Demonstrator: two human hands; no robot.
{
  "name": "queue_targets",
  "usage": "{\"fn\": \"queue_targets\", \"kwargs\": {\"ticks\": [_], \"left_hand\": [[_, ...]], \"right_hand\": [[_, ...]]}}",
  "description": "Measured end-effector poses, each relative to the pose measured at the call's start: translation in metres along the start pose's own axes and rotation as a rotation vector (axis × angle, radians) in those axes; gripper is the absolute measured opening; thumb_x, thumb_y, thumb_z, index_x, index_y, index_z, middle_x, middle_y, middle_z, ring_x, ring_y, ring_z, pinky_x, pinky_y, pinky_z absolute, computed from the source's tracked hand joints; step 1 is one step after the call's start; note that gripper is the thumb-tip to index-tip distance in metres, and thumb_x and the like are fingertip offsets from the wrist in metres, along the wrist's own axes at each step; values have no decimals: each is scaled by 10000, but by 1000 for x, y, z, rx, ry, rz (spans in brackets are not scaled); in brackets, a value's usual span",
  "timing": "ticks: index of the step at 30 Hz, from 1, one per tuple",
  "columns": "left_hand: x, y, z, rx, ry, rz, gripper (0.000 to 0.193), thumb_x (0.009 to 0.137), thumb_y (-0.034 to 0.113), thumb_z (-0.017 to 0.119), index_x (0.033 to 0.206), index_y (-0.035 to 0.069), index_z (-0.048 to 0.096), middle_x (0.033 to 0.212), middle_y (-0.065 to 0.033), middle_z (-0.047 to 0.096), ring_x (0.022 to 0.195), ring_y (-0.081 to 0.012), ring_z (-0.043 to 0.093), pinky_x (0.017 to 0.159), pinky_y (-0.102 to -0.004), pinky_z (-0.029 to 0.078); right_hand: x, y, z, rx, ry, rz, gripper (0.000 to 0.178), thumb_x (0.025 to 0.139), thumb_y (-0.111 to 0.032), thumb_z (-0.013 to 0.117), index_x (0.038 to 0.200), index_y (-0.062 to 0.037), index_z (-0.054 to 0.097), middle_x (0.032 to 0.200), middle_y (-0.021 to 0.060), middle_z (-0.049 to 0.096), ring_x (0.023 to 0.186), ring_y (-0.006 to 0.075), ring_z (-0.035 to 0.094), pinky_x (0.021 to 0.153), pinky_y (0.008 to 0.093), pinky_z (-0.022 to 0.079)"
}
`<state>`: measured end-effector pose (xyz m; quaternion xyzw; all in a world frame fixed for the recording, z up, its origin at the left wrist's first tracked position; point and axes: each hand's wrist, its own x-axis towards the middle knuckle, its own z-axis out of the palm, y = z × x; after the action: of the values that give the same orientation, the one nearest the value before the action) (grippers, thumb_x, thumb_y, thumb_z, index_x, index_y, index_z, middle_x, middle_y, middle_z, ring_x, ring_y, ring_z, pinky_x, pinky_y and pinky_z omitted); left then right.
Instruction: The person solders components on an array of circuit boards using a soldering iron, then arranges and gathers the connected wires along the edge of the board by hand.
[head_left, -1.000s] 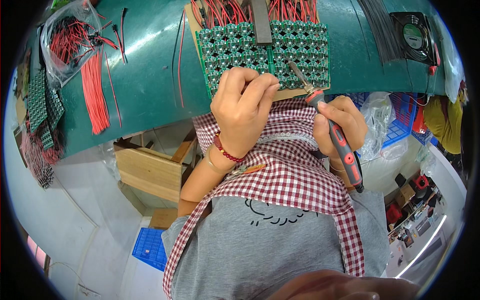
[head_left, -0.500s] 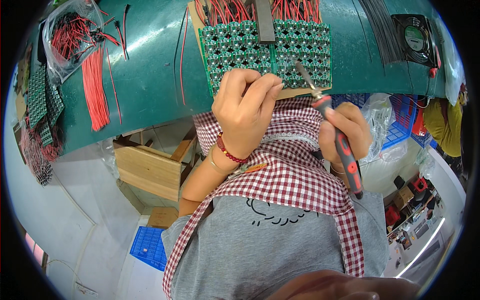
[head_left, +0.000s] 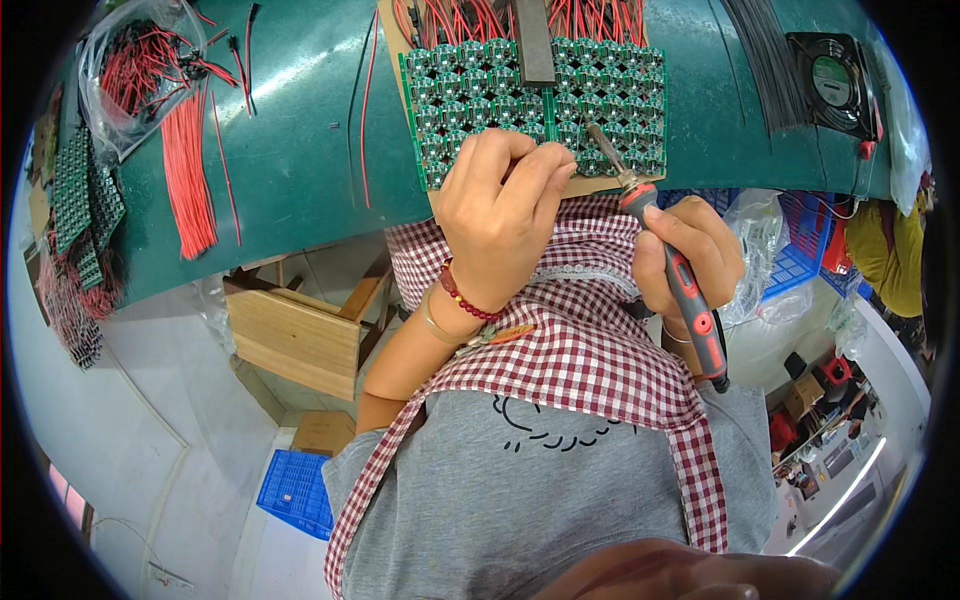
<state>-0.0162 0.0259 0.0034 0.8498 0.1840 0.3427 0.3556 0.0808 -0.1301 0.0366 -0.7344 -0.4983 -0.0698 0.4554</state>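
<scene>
Two green circuit board panels (head_left: 470, 95) lie side by side on a sheet of cardboard (head_left: 602, 185), with red and black wires (head_left: 460, 22) running off their far edge. Across the seam between them rests a dark metal bar (head_left: 536, 50). My left hand (head_left: 498, 210) hovers at the near edge of the panels, thumb and fingers pinched together; whatever they hold is hidden or too small to name. In my right hand (head_left: 700, 240) is a grey and red soldering iron (head_left: 690, 295), gripped like a pen. Its tip points at the right panel, close to the left fingertips.
On the green table (head_left: 300, 130) lie a bundle of red wires (head_left: 186, 180) and a plastic bag (head_left: 105, 75) of wires. More circuit boards (head_left: 75, 190) hang at the far left. Black wires (head_left: 765, 60) and a black fan (head_left: 832, 80) sit at right. A wooden stool (head_left: 295, 330) stands below.
The soldering iron has tilted slightly, its tip shifting a little left. My left hand has moved slightly right, still pinched. The panels appear marginally shifted in the picture.
</scene>
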Motion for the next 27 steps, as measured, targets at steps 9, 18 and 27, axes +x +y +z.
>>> {"fn": "queue_targets", "kwargs": {"ticks": [9,18,27], "left_hand": [[1,-4,4,21,22,41,174,693,56,777,834,77,678,763,-36,541,666,-206,549,522,-321,426],[3,0,0,9,-3,-10,175,710,8,785,858,47,701,790,-53,562,675,-200,549,569,-314,436],[5,-3,5,20,19,29,180,682,48,780,825,82,676,764,-33,538,674,-199,552,527,-314,434]], "right_hand": [[2,-1,-1,21,5,22,234,682,9,700,914,10,674,637,90,585,506,202,567,443,286,436],[15,-9,-11,126,7,206,175,717,22,675,891,37,661,617,106,577,502,185,542,468,284,408],[14,-4,-9,118,27,209,163,721,21,673,883,30,664,628,108,592,510,186,546,476,290,416]]}}
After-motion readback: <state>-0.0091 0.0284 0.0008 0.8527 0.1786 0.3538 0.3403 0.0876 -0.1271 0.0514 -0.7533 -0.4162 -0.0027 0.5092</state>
